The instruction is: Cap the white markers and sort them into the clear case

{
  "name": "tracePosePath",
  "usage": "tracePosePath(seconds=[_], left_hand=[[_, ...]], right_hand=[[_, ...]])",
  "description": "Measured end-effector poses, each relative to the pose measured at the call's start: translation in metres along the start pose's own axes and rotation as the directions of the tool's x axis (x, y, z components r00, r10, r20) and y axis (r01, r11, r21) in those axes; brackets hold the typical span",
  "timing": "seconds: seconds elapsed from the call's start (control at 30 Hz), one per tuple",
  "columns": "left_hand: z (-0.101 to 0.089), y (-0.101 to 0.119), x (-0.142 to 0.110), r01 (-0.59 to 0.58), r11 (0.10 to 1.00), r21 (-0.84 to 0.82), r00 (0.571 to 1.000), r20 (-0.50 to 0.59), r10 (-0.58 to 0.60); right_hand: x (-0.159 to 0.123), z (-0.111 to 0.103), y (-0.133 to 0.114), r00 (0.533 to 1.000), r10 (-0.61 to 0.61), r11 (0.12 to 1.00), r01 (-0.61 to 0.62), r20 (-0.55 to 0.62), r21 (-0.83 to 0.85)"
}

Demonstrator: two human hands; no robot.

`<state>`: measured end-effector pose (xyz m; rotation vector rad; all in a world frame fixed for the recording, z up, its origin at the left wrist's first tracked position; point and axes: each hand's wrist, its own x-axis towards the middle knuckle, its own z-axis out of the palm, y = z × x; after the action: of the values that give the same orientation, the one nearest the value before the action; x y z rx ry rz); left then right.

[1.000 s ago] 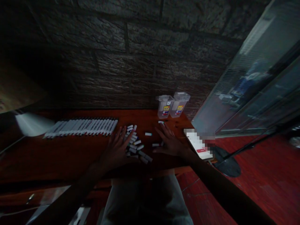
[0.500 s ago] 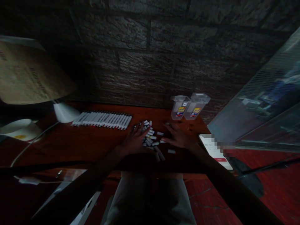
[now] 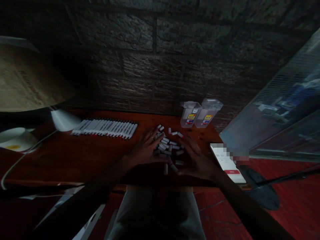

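Several small white marker caps (image 3: 168, 145) lie in a loose heap on the dark red wooden table (image 3: 75, 156). My left hand (image 3: 145, 150) rests flat on the heap's left side, fingers stretched out. My right hand (image 3: 196, 158) lies on the heap's right side, fingers spread, holding nothing. A row of white markers (image 3: 106, 128) lies side by side further left on the table. The scene is dim.
Two clear plastic containers (image 3: 200, 115) with coloured labels stand at the table's back right, against a dark stone wall. A phone (image 3: 228, 163) lies at the right edge. A cardboard box (image 3: 27, 83), a white lamp shade (image 3: 63, 120) and a cable (image 3: 22, 156) are at the left.
The camera swung left. Both hands moved closer together around the caps, and my right hand slid back toward me; the caps are now more bunched between the hands.
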<state>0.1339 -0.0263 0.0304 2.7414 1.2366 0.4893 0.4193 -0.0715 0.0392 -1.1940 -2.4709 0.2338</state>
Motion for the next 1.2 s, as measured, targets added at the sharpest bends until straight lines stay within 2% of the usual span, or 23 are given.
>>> tracePosePath(seconds=[0.07,0.13,0.27,0.37,0.47,0.63,0.77,0.83,0.9,1.03,1.13,1.2], left_hand=[[-0.002,0.01,-0.014,-0.001,1.0,0.012,1.0,0.004,0.001],[0.001,0.023,-0.025,-0.004,0.999,0.033,1.0,-0.003,0.004],[0.019,0.041,-0.03,0.029,0.998,0.062,0.998,-0.056,-0.026],[0.028,0.038,-0.024,0.11,0.991,0.071,0.991,-0.086,-0.103],[0.03,0.027,-0.019,0.171,0.983,0.068,0.98,-0.11,-0.163],[0.032,0.023,-0.014,0.177,0.982,0.067,0.978,-0.128,-0.168],[0.037,0.028,-0.008,0.164,0.984,0.066,0.979,-0.135,-0.154],[0.039,0.028,-0.005,0.16,0.985,0.065,0.979,-0.141,-0.149],[0.041,0.027,-0.002,0.156,0.985,0.071,0.979,-0.146,-0.144],[0.042,0.029,-0.001,0.167,0.981,0.096,0.976,-0.153,-0.152],[0.041,0.032,-0.003,0.199,0.975,0.104,0.971,-0.157,-0.181],[0.039,0.035,-0.004,0.227,0.969,0.094,0.964,-0.164,-0.21]], right_hand=[[-0.01,0.002,0.001,0.999,0.008,0.999,-0.006,0.052,-0.042],[-0.009,0.009,0.008,0.996,0.023,0.997,-0.017,0.088,-0.072],[0.017,0.023,0.022,0.99,0.039,0.997,-0.029,0.134,-0.074],[0.032,0.025,0.023,0.989,-0.01,0.999,0.015,0.145,-0.029],[0.039,0.025,0.024,0.992,-0.017,0.999,0.013,0.121,0.038],[0.058,0.035,0.03,0.993,0.112,0.993,-0.114,0.044,0.034],[0.088,0.035,0.027,0.986,0.143,0.989,-0.139,-0.087,0.052],[0.109,0.032,0.027,0.979,0.173,0.984,-0.165,-0.109,0.073],[0.13,0.029,0.028,0.986,0.151,0.986,-0.146,-0.064,0.08],[0.162,0.034,0.031,0.992,-0.006,0.987,-0.015,0.126,0.162],[0.165,0.039,0.028,0.987,-0.104,0.975,0.077,0.12,0.21],[0.158,0.04,0.026,0.991,-0.113,0.979,0.098,0.074,0.179]])
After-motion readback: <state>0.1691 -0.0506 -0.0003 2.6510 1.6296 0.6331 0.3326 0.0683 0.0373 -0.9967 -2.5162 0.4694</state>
